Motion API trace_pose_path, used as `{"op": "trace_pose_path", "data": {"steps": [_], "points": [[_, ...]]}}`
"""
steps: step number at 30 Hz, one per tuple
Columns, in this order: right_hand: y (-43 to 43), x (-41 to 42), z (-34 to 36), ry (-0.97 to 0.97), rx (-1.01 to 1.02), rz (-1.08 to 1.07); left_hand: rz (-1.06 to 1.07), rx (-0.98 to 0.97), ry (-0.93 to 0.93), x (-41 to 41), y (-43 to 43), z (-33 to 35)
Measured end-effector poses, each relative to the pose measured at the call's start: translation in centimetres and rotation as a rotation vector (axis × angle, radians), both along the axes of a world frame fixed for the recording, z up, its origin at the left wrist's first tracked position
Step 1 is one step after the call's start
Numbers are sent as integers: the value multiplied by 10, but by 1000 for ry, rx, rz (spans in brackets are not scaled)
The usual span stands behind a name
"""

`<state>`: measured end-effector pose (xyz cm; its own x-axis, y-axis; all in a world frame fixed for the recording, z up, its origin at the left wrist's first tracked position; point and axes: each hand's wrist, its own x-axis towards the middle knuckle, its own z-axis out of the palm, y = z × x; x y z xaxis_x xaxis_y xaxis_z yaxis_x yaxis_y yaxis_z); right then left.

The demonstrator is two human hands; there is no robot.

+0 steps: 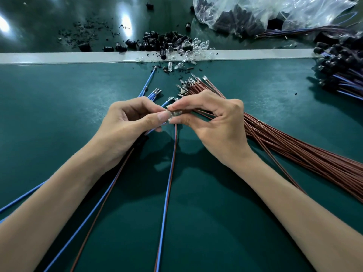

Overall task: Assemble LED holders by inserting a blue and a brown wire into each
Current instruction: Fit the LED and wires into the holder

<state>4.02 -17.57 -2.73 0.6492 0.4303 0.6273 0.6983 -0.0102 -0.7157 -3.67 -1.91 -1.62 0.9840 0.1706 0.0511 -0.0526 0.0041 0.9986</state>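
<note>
My left hand point(129, 118) and my right hand point(212, 118) meet above the middle of the green mat point(59, 114). Between their fingertips sits a small clear LED holder point(175, 113), pinched from both sides. A blue wire and a brown wire point(169, 183) run side by side from it down toward me. A second blue and brown pair point(110, 193) passes under my left palm. Loose blue wires point(146, 86) lie just beyond my left hand. A thick bundle of brown wires point(294, 152) fans out under and right of my right hand.
A heap of black holders point(157, 43) and clear LEDs point(194, 47) lies along a white strip point(59, 56). At the top right is a plastic bag of black parts point(255, 14). Finished assemblies point(341, 69) are stacked at the right edge.
</note>
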Motion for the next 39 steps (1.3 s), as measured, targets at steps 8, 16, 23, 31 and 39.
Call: {"op": "trace_pose_path", "data": {"steps": [8, 16, 23, 31, 39], "points": [[-1, -2, 0, -189, -8, -66, -49, 28, -31, 1, 0, 0], [-5, 2, -5, -321, -29, -44, -135, 39, -88, 1, 3, -3], [-6, 2, -5, -373, -66, 9, -211, 59, -98, 1, 5, -2], [-1, 3, -6, -279, -42, 25, -56, 109, -84, 0, 0, -5], [-8, 13, -4, 190, 11, 61, -17, 52, -72, 0, 0, -9]]}}
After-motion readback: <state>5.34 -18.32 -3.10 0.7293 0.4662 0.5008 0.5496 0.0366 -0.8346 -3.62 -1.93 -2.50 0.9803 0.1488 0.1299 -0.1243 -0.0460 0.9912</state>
